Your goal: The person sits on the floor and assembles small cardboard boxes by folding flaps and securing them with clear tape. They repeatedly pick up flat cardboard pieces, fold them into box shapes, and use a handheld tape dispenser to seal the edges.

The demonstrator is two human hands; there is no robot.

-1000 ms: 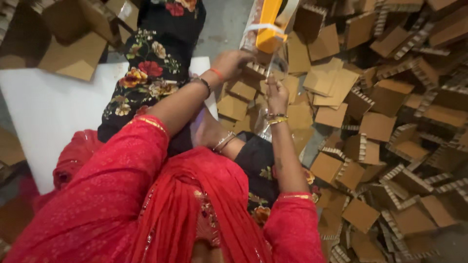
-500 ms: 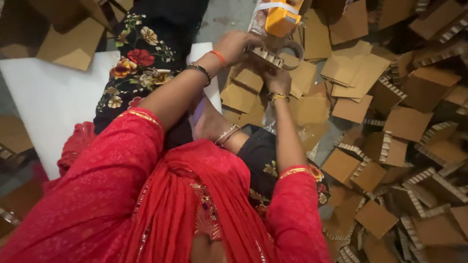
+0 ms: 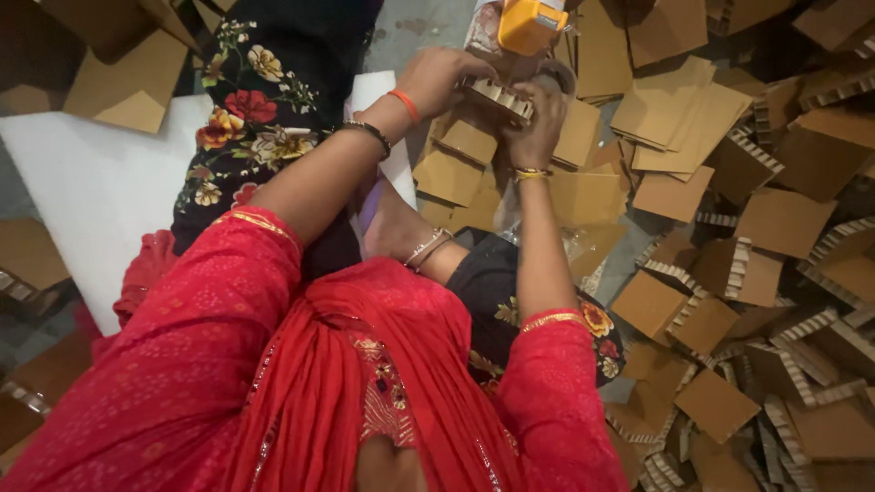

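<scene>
A corrugated cardboard block [image 3: 497, 98] is gripped shut by both the left hand [image 3: 444, 77] and right hand [image 3: 538, 128]. It's held up under the yellow tape dispenser [image 3: 531, 23], probably so it's steadied.

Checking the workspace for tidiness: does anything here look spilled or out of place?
Yes. Cardboard pieces lie strewn in a loose heap over the floor on the right, tilted and overlapping, not stacked. Both hands, left and right, hold one piece under a yellow tape dispenser.
</scene>
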